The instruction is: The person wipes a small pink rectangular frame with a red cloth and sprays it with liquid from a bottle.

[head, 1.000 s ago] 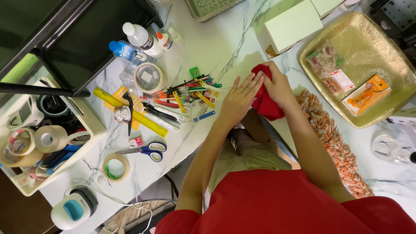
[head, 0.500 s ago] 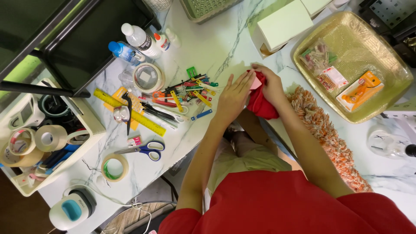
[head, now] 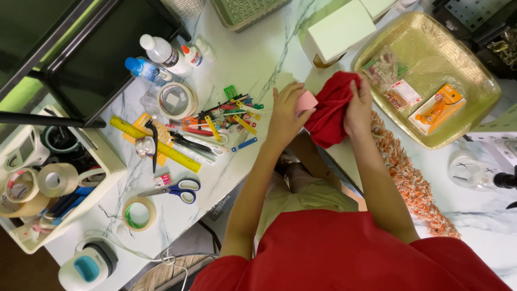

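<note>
From the head camera we see our left hand (head: 284, 116) with fingers closed on a small pink piece (head: 307, 101), pressed against the red cloth (head: 329, 110). Our right hand (head: 358, 108) grips the cloth's other side, fingers curled into it. The cloth sits bunched at the edge of the white table (head: 253, 59), between the pile of pens (head: 226, 121) and the gold tray (head: 474, 70).

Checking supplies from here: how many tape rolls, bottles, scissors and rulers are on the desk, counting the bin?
Tape rolls: 5, namely clear roll, green-cored roll, three in the bin
Bottles: 4
Scissors: 1
Rulers: 1
Total: 11
</note>
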